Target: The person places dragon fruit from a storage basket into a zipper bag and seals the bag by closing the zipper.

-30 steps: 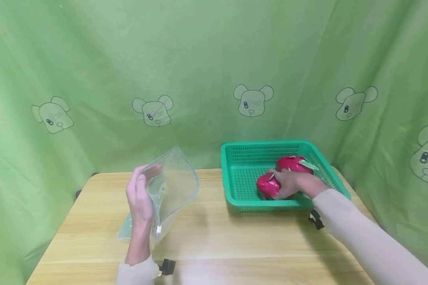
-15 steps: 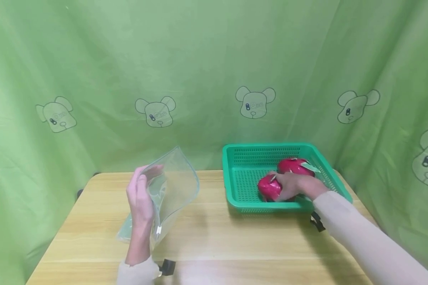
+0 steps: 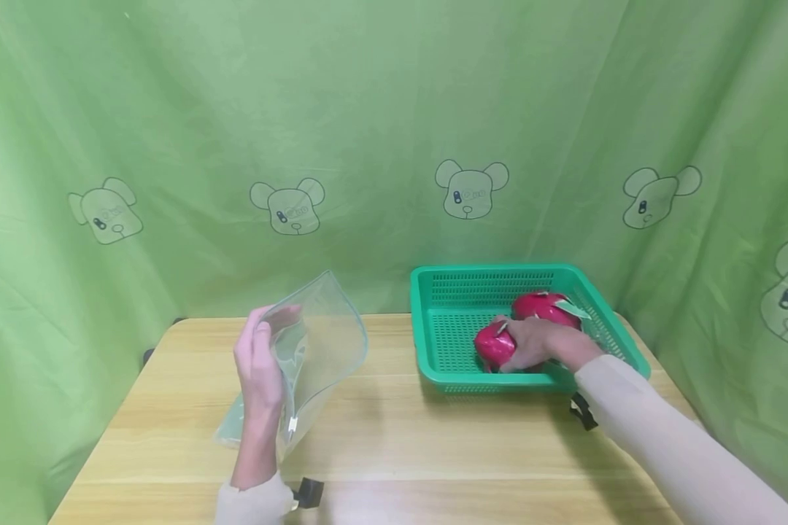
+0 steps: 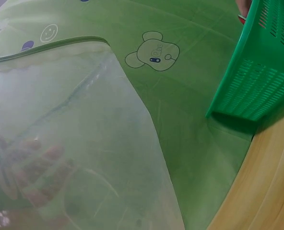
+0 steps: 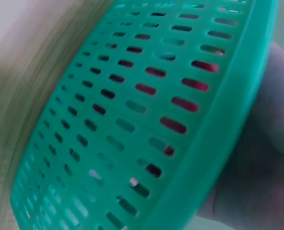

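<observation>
My left hand (image 3: pixel 259 372) holds a clear zip bag (image 3: pixel 335 335) by its left side, thumb outside, mouth spread wide. In the left wrist view, fingers show dimly through the bag's film (image 4: pixel 108 143). A white slider (image 3: pixel 292 424) sits at the near end of the zip. Over at the right, my right hand (image 3: pixel 532 343) grips a red dragon fruit (image 3: pixel 492 345) inside a green plastic basket (image 3: pixel 420 321). Behind that hand lies another dragon fruit (image 3: pixel 541 308) with green leaf tips. In the right wrist view, the slotted basket wall (image 5: pixel 118 105) hides most of the fruit.
A wooden table (image 3: pixel 394 445) carries the basket near its back right corner. Pale greenish plastic (image 3: pixel 230 426) lies flat under my left wrist; whether it belongs to the same bag, I cannot tell. Green curtains (image 3: pixel 368 109) enclose the back and sides.
The head view has shifted slightly. My right hand stays on the same dragon fruit, with hardly any movement, and my left hand keeps the bag in place.
</observation>
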`<state>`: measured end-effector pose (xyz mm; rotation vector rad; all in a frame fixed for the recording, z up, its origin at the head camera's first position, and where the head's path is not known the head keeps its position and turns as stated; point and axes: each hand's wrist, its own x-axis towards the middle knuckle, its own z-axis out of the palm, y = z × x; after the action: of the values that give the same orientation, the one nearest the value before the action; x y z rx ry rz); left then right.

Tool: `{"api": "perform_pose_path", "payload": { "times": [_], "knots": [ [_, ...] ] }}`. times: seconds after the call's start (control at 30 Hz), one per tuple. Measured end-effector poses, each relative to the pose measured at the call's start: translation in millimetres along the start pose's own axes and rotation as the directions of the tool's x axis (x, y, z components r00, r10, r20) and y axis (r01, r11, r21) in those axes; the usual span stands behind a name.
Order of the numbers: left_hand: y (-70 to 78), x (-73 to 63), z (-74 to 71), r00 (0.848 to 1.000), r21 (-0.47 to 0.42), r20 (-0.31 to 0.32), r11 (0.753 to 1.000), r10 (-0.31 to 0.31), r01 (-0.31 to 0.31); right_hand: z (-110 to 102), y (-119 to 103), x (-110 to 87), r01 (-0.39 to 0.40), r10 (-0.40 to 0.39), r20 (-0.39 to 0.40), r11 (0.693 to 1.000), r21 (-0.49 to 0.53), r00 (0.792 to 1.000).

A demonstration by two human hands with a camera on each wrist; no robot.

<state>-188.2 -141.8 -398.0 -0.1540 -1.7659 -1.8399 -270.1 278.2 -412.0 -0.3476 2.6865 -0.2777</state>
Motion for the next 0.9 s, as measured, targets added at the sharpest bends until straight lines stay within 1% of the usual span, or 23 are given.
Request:
{"api": "perform_pose_path", "payload": {
  "times": [0.1,0.3,0.57,0.77,0.9],
  "knots": [
    [0.3,-0.6,0.5,1.000,-0.005,0.003,1.000,-0.004,0.004,0.9,0.3,-0.6,-0.008,0.008,-0.005,1.000,-0.002,1.000],
    [1.5,-0.1,-0.2,1.000,-0.002,-0.002,1.000,0.004,-0.004,1.9,1.5,-2.1,0.034,-0.035,-0.032,0.999,-0.038,0.999],
    [1.8,-0.1,-0.5,1.000,-0.001,0.011,1.000,0.001,-0.001,6.3,5.3,-1.4,0.027,-0.026,-0.028,0.999,0.020,0.999],
    [2.2,0.8,-1.1,1.000,0.001,0.008,1.000,0.013,-0.013,4.2,6.2,-2.3,0.043,-0.042,-0.042,0.999,0.013,0.998],
    [2.0,1.0,-1.7,1.000,0.006,0.008,1.000,0.009,-0.009,2.0,6.8,-2.9,0.063,-0.062,-0.046,0.998,0.011,0.997]
  ]
}}
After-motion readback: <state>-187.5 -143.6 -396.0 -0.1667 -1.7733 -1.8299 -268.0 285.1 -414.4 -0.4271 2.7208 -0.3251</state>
